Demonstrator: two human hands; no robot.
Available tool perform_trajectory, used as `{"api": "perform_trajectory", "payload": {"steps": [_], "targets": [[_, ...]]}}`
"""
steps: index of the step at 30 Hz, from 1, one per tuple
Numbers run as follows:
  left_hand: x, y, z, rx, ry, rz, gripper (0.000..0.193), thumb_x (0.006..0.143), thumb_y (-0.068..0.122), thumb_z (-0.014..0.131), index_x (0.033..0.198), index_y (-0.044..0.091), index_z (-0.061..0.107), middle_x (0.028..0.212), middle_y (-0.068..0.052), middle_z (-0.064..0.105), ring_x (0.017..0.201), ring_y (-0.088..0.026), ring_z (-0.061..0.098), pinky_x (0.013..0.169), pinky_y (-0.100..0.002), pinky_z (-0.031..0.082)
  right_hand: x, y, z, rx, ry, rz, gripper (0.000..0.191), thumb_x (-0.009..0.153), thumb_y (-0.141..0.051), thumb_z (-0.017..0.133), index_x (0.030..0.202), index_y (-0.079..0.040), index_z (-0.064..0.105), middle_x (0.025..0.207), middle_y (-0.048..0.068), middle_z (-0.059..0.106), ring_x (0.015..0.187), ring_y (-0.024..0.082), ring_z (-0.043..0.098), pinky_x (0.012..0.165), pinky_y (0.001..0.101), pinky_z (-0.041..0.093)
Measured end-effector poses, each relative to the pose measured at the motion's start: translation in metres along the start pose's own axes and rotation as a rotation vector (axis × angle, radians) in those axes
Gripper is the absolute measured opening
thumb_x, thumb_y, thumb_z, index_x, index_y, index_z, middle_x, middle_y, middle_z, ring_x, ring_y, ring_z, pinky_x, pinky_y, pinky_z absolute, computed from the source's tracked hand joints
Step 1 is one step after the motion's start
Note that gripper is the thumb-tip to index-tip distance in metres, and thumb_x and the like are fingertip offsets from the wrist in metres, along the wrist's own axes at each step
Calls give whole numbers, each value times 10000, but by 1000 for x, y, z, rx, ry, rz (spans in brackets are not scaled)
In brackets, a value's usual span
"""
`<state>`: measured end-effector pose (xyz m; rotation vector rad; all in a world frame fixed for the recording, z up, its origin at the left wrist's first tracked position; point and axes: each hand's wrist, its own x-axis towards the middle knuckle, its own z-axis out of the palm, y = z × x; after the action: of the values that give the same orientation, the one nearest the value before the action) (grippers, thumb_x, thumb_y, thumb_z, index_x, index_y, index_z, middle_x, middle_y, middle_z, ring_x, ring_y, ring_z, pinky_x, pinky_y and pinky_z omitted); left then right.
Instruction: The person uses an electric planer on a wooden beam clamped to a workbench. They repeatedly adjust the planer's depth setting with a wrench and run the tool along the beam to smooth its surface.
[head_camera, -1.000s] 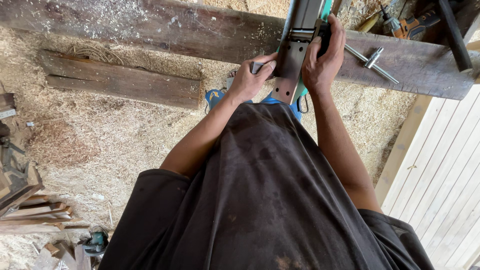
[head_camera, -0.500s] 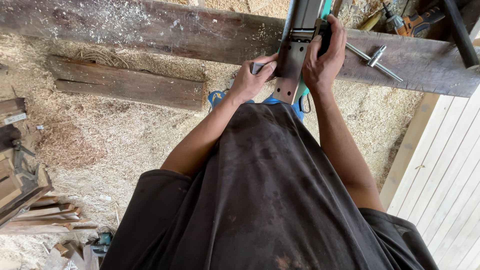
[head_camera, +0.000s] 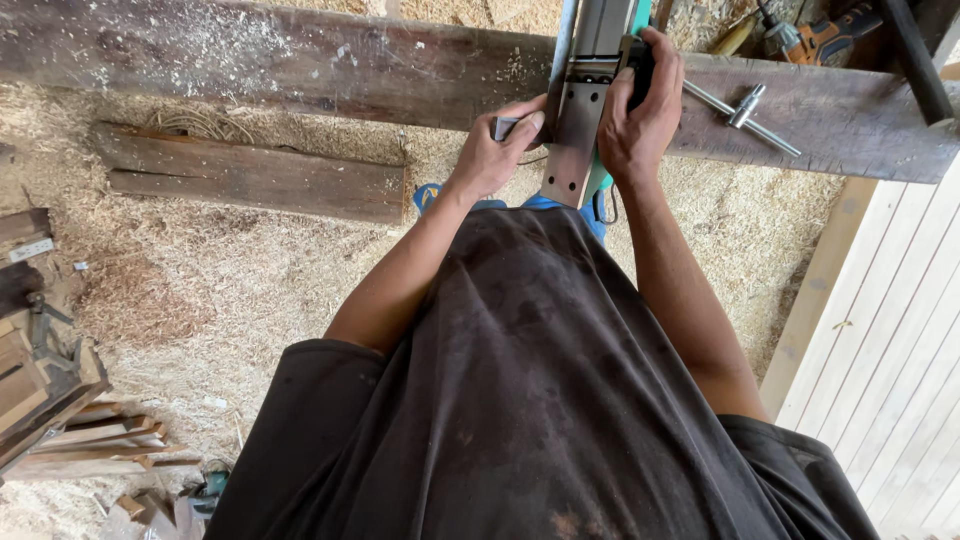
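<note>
The planer (head_camera: 588, 100) sits across the beam's (head_camera: 300, 65) near edge, sawdust floor open to my left — my left hand (head_camera: 495, 155) pinches a small grey piece beside it, my right hand (head_camera: 635, 120) clenches its dark grip

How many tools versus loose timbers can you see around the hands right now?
Power planer, held by left hand and right hand: 1
T-handle wrench: 1
Orange drill: 1
Long beam: 1
Short plank: 1
Total: 5
</note>
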<state>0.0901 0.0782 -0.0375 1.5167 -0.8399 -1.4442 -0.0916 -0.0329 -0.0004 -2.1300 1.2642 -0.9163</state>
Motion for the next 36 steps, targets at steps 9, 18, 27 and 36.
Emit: {"api": "perform_trajectory", "payload": {"steps": [9, 18, 27, 36], "targets": [[3, 5, -1, -52, -9, 185, 431, 1072, 310, 592, 1423, 61, 629, 1133, -60, 781, 853, -60, 689, 731, -240, 567, -2, -6, -2, -18, -4, 10, 386, 1093, -9, 496, 1477, -43, 482, 1309, 154, 594, 1123, 244, 652, 973, 411, 573], [-2, 1, -6, -96, -29, 191, 390, 1075, 204, 616, 1398, -13, 643, 937, 0, 692, 800, -34, 581, 704, -226, 499, -5, -19, -4, 8, -15, 62, 394, 1082, -12, 497, 1474, -55, 486, 1265, 142, 589, 1087, 240, 642, 943, 412, 564], [-12, 17, -13, 58, -23, -126, 412, 1016, 214, 592, 1395, 65, 653, 866, -97, 763, 540, -101, 491, 495, -260, 394, -7, -27, -1, -30, 40, -37, 382, 1086, -27, 527, 1466, -49, 504, 1335, 171, 605, 1217, 297, 641, 1050, 432, 560], [-37, 2, -22, -57, 0, 143, 428, 1047, 300, 604, 1417, 85, 611, 1254, -62, 741, 967, -45, 728, 845, -231, 603, -15, -36, 2, -64, 22, -65, 390, 1050, -12, 484, 1437, -52, 504, 1268, 146, 631, 1146, 261, 667, 1000, 428, 583]]}}
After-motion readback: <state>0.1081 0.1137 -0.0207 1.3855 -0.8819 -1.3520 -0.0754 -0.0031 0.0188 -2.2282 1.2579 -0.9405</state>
